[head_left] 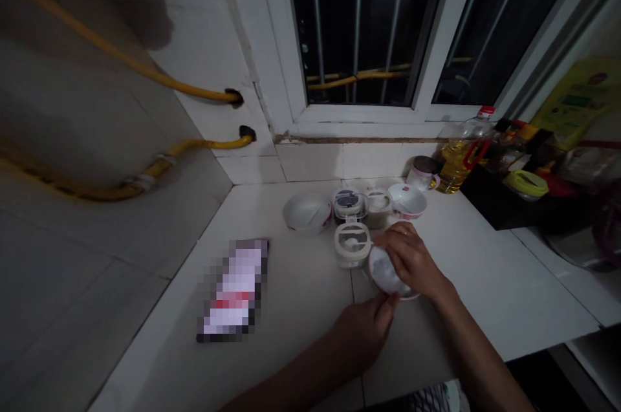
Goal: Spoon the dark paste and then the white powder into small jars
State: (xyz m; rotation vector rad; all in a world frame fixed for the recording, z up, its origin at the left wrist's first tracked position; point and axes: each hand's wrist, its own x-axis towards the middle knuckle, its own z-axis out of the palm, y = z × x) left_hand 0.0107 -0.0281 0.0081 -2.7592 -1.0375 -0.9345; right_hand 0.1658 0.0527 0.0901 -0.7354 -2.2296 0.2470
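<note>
A small white bowl (385,270) with a pinkish rim is tilted beside the jars. My left hand (366,328) is closed on the bowl's near edge, thumb along the rim. Over the bowl is my right hand (412,257), its fingers bent together and partly covering the bowl. From its fingertips a small white spoon (353,243) reaches left over the top of a clear seasoning jar (352,257) with a white rim. Two more jars stand behind, one with dark contents (349,204) and one with pale contents (377,208).
A wide white bowl (306,215) and a patterned bowl (406,200) stand toward the back. At the right are a mug (422,174), an oil bottle (458,163) and a black box (490,198) near several bottles. A blurred phone-like object (235,289) lies left.
</note>
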